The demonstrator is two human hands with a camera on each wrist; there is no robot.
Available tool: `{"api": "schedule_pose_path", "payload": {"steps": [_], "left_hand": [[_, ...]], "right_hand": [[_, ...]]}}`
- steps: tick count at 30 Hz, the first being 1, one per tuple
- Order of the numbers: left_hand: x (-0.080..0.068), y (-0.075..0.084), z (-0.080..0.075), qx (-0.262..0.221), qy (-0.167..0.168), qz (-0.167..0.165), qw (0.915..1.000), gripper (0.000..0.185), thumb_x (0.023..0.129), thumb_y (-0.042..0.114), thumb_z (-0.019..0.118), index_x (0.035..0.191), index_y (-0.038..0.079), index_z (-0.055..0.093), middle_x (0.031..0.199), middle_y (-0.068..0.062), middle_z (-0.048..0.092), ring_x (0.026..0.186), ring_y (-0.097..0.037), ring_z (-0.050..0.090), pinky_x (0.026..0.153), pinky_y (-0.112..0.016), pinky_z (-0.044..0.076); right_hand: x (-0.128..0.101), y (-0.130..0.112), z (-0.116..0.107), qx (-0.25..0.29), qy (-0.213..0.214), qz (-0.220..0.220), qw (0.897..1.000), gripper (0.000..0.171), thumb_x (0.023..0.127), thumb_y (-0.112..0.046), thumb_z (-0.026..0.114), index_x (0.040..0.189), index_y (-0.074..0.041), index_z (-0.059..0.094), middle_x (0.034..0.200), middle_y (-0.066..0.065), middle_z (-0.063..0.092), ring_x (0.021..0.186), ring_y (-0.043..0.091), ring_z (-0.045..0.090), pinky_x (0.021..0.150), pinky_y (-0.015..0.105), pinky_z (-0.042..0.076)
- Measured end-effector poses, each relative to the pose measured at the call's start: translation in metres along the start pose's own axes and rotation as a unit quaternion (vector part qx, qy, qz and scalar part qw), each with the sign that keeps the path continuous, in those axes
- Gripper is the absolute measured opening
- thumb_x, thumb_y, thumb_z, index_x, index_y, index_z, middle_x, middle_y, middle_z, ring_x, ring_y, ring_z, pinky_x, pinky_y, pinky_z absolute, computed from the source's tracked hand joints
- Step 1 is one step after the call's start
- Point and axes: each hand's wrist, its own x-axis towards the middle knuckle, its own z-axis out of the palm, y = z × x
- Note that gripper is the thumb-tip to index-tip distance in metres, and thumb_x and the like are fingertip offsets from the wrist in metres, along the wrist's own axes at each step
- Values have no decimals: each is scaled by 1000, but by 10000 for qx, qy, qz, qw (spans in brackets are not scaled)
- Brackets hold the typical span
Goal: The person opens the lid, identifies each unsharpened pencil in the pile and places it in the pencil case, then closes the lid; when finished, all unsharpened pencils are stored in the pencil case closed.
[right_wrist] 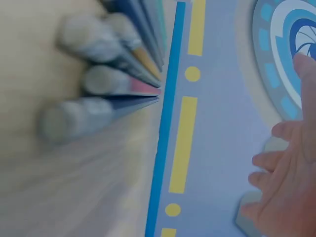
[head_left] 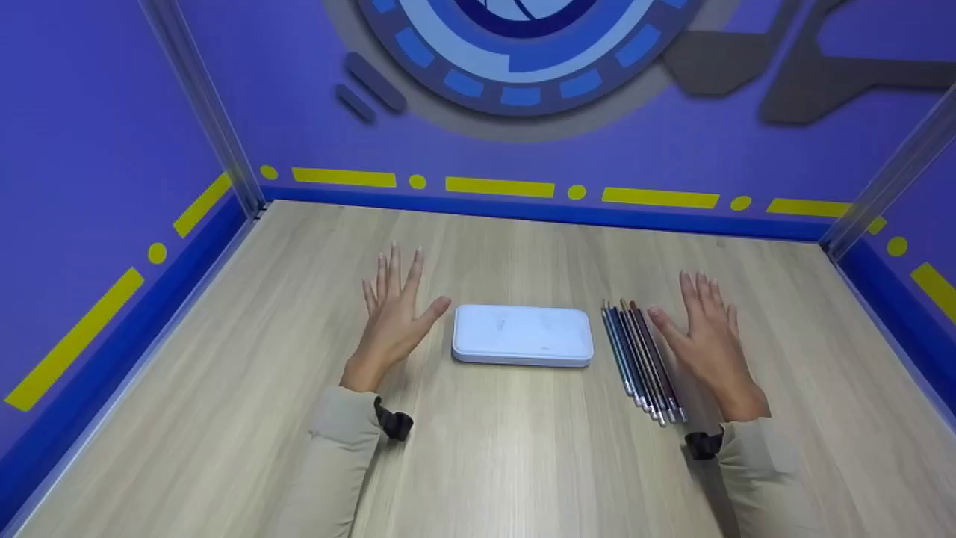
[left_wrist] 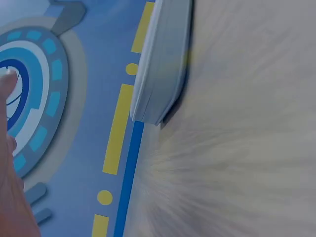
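Observation:
A pale blue flat case (head_left: 522,335) with its lid down lies in the middle of the wooden table (head_left: 224,388); its end (left_wrist: 160,59) fills the top of the left wrist view. Several coloured pencils (head_left: 642,362) lie side by side just right of it, their blunt ends (right_wrist: 98,79) close and blurred in the right wrist view. My left hand (head_left: 394,312) rests flat on the table left of the case, fingers straight, holding nothing. My right hand (head_left: 706,336) lies flat right of the pencils, its thumb beside them, also holding nothing.
Purple walls with a yellow dashed stripe (head_left: 499,187) and a blue base band enclose the table on three sides. Metal corner posts (head_left: 202,104) stand at the back left and back right. Beige sleeves and dark wrist straps (head_left: 394,424) show near the front.

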Motion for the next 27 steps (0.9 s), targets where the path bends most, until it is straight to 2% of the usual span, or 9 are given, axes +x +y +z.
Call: {"api": "schedule_pose_path", "payload": {"steps": [2,4,8,11,15,20,22,27], "left_hand": [[0,-4,-2,-716,-205,38,9972,91,89,66,46,156,24,1,162,-7,-13,149,-27,-16,115,-61,-14],[1,-8,-3,-1329,-451,84,9901,95,88,66,49,156,22,-2,162,-5,-14,149,-25,-16,117,-57,-14],[0,-16,-1,-2360,-1081,57,9657,99,86,56,60,155,25,-4,163,-2,-12,149,-24,-13,118,-58,-8],[-4,-21,5,-2759,-1560,-70,9484,104,81,54,69,154,33,-3,163,1,-10,150,-25,-10,119,-59,-1],[-7,-26,16,-2686,-2040,-109,9413,115,75,51,77,155,28,-2,163,1,-6,150,-24,-4,121,-53,7],[-9,-23,29,-2490,-2445,-421,9362,121,71,38,84,156,24,-1,163,4,0,150,-19,6,122,-43,13],[-9,-21,34,-2327,-2493,-428,9391,123,69,38,86,156,23,0,163,2,2,149,-19,8,122,-42,15],[-8,-15,45,-1806,-2442,-123,9527,125,67,43,86,156,13,4,162,-8,8,149,-24,9,122,-41,14]], "right_hand": [[4,-4,-2,175,-129,-152,9996,81,96,-47,51,155,-10,10,160,23,5,148,41,-1,116,62,-8],[9,-8,-4,288,-382,-316,9984,82,96,-45,53,156,-11,9,161,21,5,148,39,-1,117,60,-7],[18,-19,-1,192,-1074,-671,9918,85,94,-47,55,156,-12,9,161,19,7,149,38,2,118,60,-2],[23,-30,6,-55,-1584,-939,9829,88,92,-53,56,155,-11,12,161,17,11,149,37,7,119,59,3],[27,-48,20,-378,-2103,-1159,9700,91,88,-60,56,155,-13,16,161,12,16,149,34,12,120,56,7],[29,-70,38,-706,-2375,-1392,9588,90,86,-57,61,155,-15,20,160,9,21,148,31,18,120,56,11],[29,-77,45,-799,-2455,-1485,9546,89,86,-54,63,155,-15,20,160,9,21,148,31,19,120,55,12],[30,-90,60,-919,-2648,-1595,9466,90,86,-52,65,155,-16,19,161,8,19,148,32,17,120,55,12]]}}
